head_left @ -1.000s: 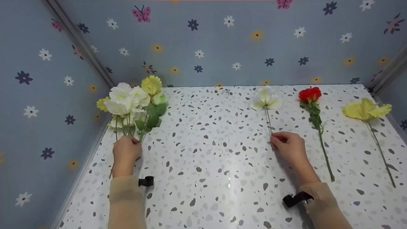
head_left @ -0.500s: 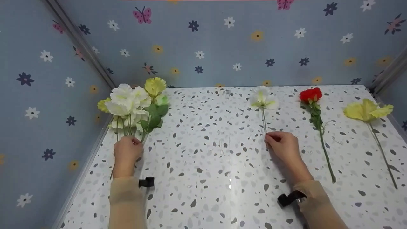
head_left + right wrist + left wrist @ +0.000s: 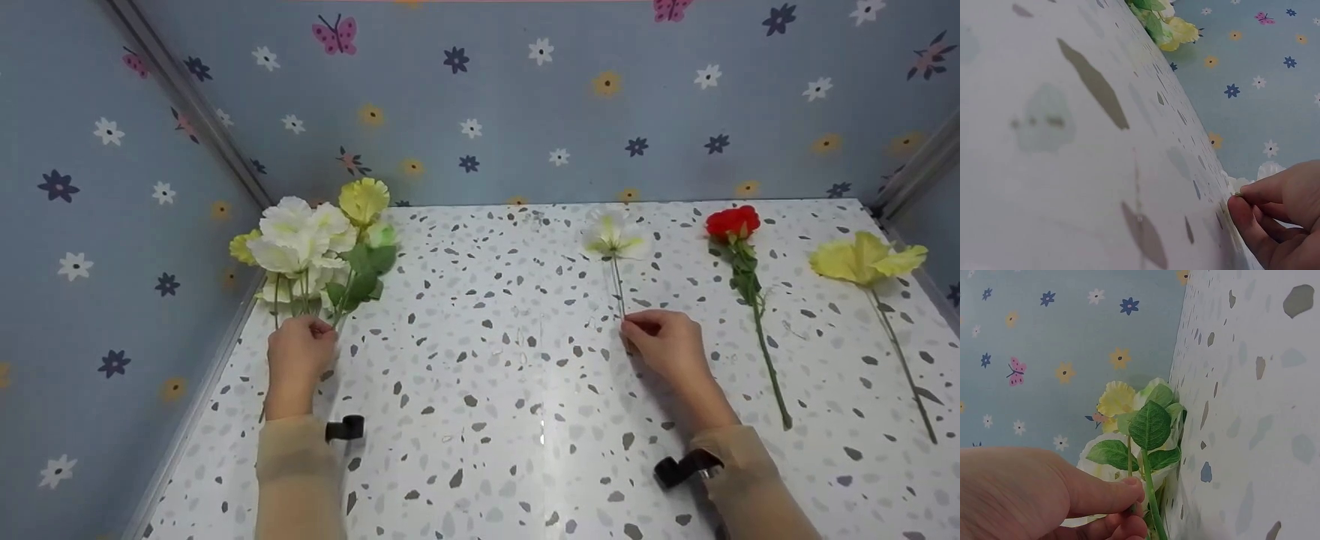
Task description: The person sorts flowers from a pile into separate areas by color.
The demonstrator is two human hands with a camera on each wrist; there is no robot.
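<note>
At the left, a bunch of artificial flowers lies with white heads (image 3: 296,236), yellow ones and green leaves (image 3: 364,274). My left hand (image 3: 300,349) is over the stems of this bunch. In the left wrist view, thumb and fingers pinch a thin stem (image 3: 1130,455), beside a thicker green stem (image 3: 1153,500) that passes by the fingertips. A yellow flower (image 3: 364,201) stands at the bunch's back. My right hand (image 3: 667,345) pinches the stem of a single white flower (image 3: 615,236) between thumb and index finger. Its head points toward the back wall.
Right of the right hand lie a red rose (image 3: 733,223) and a yellow flower (image 3: 862,259), both on the speckled white table (image 3: 465,360). Blue patterned panels (image 3: 510,97) enclose the back and sides, and the left bunch lies close to the left panel.
My right hand has shifted a little to the left, taking the white flower with it. My left hand stays at the bunch; the yellow flower there has moved slightly right.
</note>
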